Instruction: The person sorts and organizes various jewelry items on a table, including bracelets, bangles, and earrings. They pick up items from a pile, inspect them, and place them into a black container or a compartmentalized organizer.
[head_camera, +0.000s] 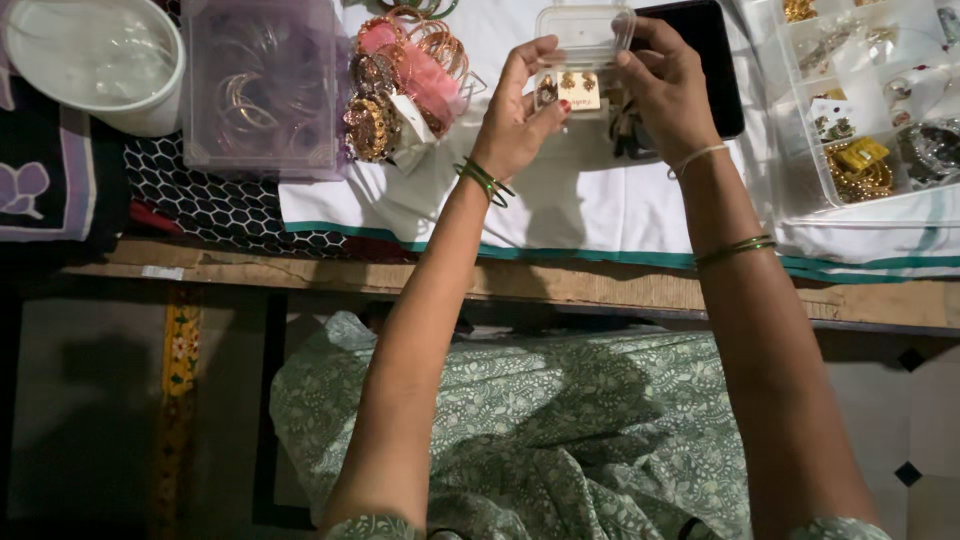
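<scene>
Earring box (580, 60), small and clear with its lid up, is held above the white cloth (560, 210) near the table's far edge, gold earrings on a card inside. Left hand (515, 115) pinches its left side, right hand (665, 95) grips its right. Bangles (400, 80) lie just left; a compartment tray (850, 110) sits right.

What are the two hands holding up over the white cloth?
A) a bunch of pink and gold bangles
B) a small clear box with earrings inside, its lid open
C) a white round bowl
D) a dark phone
B: the left hand and the right hand grip the two sides of a small clear plastic box with its lid raised, and small earrings on a card show inside it.
</scene>
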